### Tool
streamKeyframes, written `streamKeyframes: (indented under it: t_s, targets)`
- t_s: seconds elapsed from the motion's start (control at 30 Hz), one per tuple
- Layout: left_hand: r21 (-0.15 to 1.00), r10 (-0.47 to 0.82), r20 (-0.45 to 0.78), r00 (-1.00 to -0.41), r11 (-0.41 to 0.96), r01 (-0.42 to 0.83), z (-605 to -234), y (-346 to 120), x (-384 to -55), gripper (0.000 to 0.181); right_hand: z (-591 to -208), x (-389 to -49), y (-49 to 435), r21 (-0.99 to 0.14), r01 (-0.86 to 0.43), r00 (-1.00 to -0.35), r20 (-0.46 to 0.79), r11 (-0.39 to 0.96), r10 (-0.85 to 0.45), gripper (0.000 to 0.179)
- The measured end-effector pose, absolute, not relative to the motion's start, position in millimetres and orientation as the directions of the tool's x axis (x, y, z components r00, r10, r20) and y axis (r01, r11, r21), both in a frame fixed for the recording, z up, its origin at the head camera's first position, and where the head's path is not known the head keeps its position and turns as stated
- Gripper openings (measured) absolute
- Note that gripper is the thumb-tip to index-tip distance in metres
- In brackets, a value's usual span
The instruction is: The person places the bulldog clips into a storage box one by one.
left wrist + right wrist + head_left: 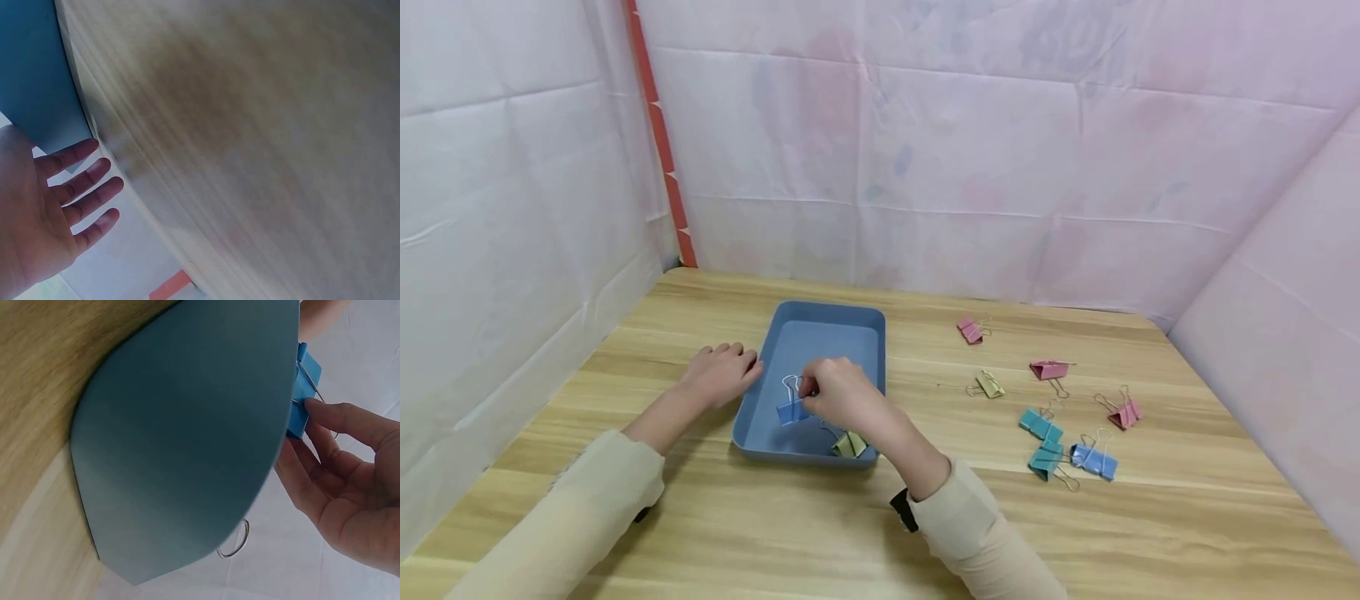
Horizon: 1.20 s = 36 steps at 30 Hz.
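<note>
A blue binder clip is pinched between the thumb and fingers of my right hand, above the left part of the blue tray. In the right wrist view the same binder clip shows past the tray's wall, with the thumb on its side. A yellow-green binder clip lies in the tray's near right corner. My left hand is at the tray's left edge, its fingertips at the rim. The left wrist view shows that hand with its fingers extended and spread, holding nothing.
Right of the tray, pink binder clips, a yellow-green binder clip, teal binder clips and another blue binder clip lie scattered on the wooden table. White cloth walls stand behind and at both sides.
</note>
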<state>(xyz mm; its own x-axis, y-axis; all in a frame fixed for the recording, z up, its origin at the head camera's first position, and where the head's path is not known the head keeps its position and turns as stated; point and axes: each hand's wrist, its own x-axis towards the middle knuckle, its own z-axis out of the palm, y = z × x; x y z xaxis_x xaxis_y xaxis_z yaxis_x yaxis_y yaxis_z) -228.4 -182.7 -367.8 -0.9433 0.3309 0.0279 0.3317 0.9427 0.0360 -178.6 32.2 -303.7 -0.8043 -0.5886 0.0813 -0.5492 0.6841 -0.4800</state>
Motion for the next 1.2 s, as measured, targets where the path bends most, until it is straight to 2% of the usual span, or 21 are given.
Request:
streamKeyframes:
  t_s: [0.27,0.6,1.2]
  targets:
    - [0.034,0.334,0.037,-0.942,0.942,0.335,-369,-182,-229,0.041,-304,-180,30,-0.433,-0.58,-0.787,0.082,0.69,-0.611,0.012]
    - [0.043,0.329,0.042,-0.943,0.943,0.331,-371,-182,-229,0.042,-312,-181,29,-0.409,-0.542,-0.807,0.008,0.734,-0.591,0.014]
    - [0.047,0.328,0.041,-0.944,0.943,0.33,-371,-182,-229,0.042,-324,-180,22,-0.305,-0.588,-0.775,-0.049,0.749,-0.63,0.02]
